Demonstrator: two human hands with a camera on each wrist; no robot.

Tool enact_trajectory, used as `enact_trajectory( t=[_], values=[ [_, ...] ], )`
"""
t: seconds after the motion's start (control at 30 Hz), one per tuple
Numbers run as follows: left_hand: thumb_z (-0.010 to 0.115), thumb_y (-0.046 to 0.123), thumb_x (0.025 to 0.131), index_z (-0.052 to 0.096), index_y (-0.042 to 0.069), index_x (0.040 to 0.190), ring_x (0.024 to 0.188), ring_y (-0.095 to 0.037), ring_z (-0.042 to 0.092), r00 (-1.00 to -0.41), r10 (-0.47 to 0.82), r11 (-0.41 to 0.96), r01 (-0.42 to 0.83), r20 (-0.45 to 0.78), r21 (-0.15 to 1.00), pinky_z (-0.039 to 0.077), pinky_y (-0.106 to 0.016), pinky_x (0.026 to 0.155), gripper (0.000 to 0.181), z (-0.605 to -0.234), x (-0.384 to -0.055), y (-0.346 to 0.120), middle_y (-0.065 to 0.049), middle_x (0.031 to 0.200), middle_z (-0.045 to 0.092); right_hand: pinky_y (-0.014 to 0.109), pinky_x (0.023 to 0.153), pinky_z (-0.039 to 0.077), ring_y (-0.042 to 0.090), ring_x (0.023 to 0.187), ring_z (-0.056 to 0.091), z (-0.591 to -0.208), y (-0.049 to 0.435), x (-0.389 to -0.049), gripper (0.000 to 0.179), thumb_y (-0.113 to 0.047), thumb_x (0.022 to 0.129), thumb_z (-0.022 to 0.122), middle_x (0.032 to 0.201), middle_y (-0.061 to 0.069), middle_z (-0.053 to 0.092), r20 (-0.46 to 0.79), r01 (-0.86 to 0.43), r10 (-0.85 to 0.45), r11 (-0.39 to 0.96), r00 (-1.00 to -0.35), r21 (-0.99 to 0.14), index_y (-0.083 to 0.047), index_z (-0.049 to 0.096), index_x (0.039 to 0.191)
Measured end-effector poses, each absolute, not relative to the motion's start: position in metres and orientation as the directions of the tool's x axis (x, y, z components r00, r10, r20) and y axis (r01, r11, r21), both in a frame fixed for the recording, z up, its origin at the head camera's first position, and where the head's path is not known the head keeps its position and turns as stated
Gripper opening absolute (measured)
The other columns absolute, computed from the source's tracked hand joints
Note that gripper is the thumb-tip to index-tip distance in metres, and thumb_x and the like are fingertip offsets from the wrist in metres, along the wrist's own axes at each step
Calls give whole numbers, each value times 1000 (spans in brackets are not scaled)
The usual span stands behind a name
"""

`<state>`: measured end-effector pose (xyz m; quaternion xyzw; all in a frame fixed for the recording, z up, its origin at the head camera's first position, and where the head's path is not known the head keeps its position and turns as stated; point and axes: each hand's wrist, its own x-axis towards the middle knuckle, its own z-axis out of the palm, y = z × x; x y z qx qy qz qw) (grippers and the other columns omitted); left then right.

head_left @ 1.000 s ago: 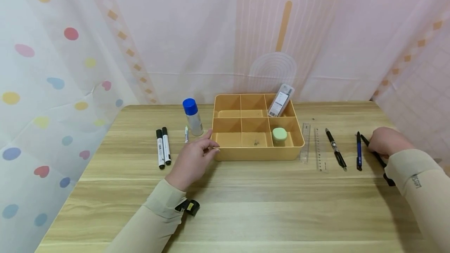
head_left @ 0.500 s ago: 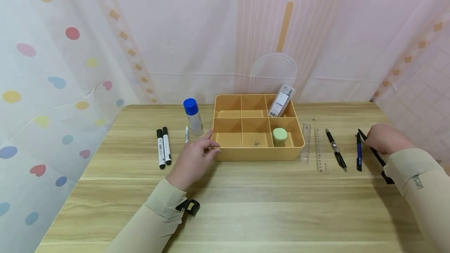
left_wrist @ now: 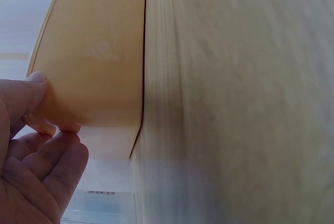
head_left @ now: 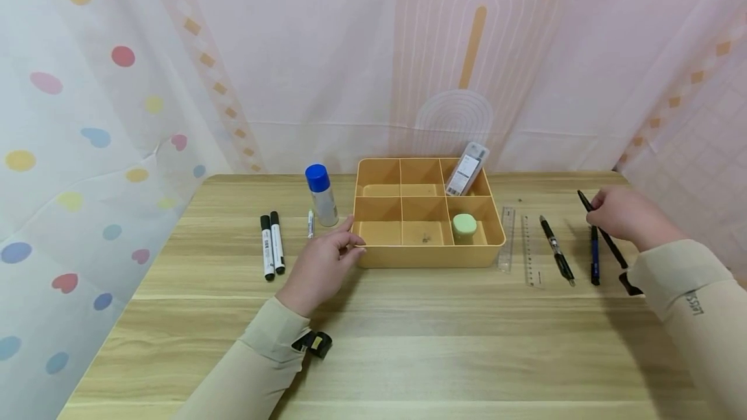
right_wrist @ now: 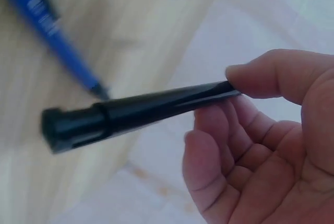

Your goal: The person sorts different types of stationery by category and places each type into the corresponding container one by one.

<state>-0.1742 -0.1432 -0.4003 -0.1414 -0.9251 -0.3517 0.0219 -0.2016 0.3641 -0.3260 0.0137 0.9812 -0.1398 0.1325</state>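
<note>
In the head view my right hand [head_left: 633, 218] pinches a black pen [head_left: 608, 245] above the table's right side. Its thumb and fingers grip the far part of the pen, and a black end [right_wrist: 78, 127] points towards the right wrist camera. A blue pen [head_left: 594, 259] lies just left of that hand. At the centre stands an orange divided organizer box [head_left: 426, 256]. My left hand [head_left: 321, 264] holds its front left corner, thumb and fingers on the wall [left_wrist: 94, 51]. A green-lidded container [head_left: 464, 224] and a clear-cased pack [head_left: 467, 170] occupy its right-hand compartments.
Two black-capped markers [head_left: 272, 245], a small pen-like stick [head_left: 310, 223] and a blue-capped bottle [head_left: 322, 194] are on the left. Right of the box lie two clear rulers [head_left: 530, 251] and a black click pen [head_left: 557, 250]. A curtain [head_left: 327, 50] hangs behind the table.
My right hand has lifted the black pen off the table and moved slightly back and left with it. The left hand and the box stay where they were.
</note>
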Motion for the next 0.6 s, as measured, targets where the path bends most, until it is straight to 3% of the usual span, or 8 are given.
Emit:
enact_trajectory(
  t=[0.07, 0.13, 0.27, 0.33, 0.47, 0.6],
  values=[
    [73, 21, 101, 78, 16, 101, 103, -24, 76, -959, 246, 711, 278, 141, 646, 54, -30, 74, 7, -400, -174, -143, -7, 162, 49, 43, 68, 45, 30, 76, 53, -321, 357, -202, 27, -15, 97, 54, 90, 22, 59, -230, 62, -9, 953, -973, -298, 10, 54, 107],
    [73, 20, 101, 78, 16, 101, 103, -24, 76, -958, 247, 709, 279, 143, 647, 55, -31, 75, 7, -400, -174, -143, -7, 162, 49, 42, 68, 45, 30, 77, 54, -316, 348, -203, 29, -17, 97, 53, 93, 23, 60, -209, 66, -3, 945, -978, -322, 9, 55, 110],
    [73, 20, 101, 78, 15, 102, 104, -25, 76, -959, 246, 710, 278, 142, 647, 55, -31, 76, 8, -399, -174, -143, -7, 162, 49, 52, 79, 52, 42, 96, 63, -307, 328, -202, 43, -21, 99, 54, 122, 35, 63, -166, 55, -2, 940, -986, -337, 12, 55, 126],
    [72, 20, 101, 78, 15, 102, 105, -25, 76, -959, 247, 711, 278, 141, 646, 56, -31, 76, 8, -399, -174, -143, -6, 162, 49, 58, 85, 51, 46, 105, 63, -301, 317, -201, 47, -23, 100, 53, 129, 36, 61, -157, 55, 2, 939, -988, -339, 11, 53, 132],
    [73, 20, 101, 78, 15, 102, 105, -25, 76, -960, 246, 710, 274, 136, 649, 56, -31, 77, 8, -398, -173, -143, -5, 163, 48, 61, 90, 49, 47, 110, 62, -291, 294, -201, 47, -25, 102, 53, 130, 34, 60, -112, 33, -7, 933, -994, -359, 10, 52, 134],
    [73, 21, 101, 78, 15, 102, 106, -26, 76, -959, 247, 704, 274, 136, 655, 55, -31, 77, 8, -397, -173, -143, -6, 163, 48, 54, 82, 52, 41, 99, 64, -284, 270, -203, 38, -21, 101, 54, 121, 29, 64, -39, -15, -35, 910, -999, -415, 7, 55, 128]
  ],
)
